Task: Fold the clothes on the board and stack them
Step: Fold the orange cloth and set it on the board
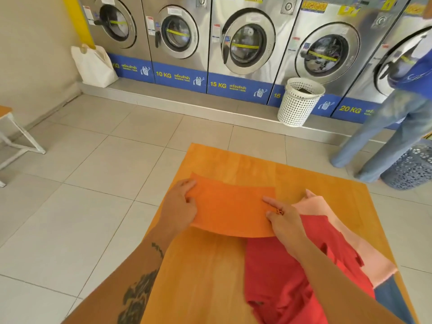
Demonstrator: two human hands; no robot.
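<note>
An orange cloth (230, 206), folded into a flat rectangle, lies on the wooden board (205, 272). My left hand (181, 204) grips its left edge, fingers over the top. At the cloth's right edge my right hand (284, 218) pinches the fabric, with the index finger stretched flat across it. A crumpled red garment (287, 274) lies unfolded on the board just below and right of the orange cloth, partly under my right forearm. A pale pink cloth (355, 242) lies under the red one at the right, and a blue cloth (388, 298) shows at the board's right edge.
A row of washing machines (245, 40) lines the far wall. A white laundry basket (299, 101) stands on the step before them. A person in jeans (385, 132) stands at the right beside a grey basket (411, 169). A white bag (93, 64) and a bench (14, 136) are at the left.
</note>
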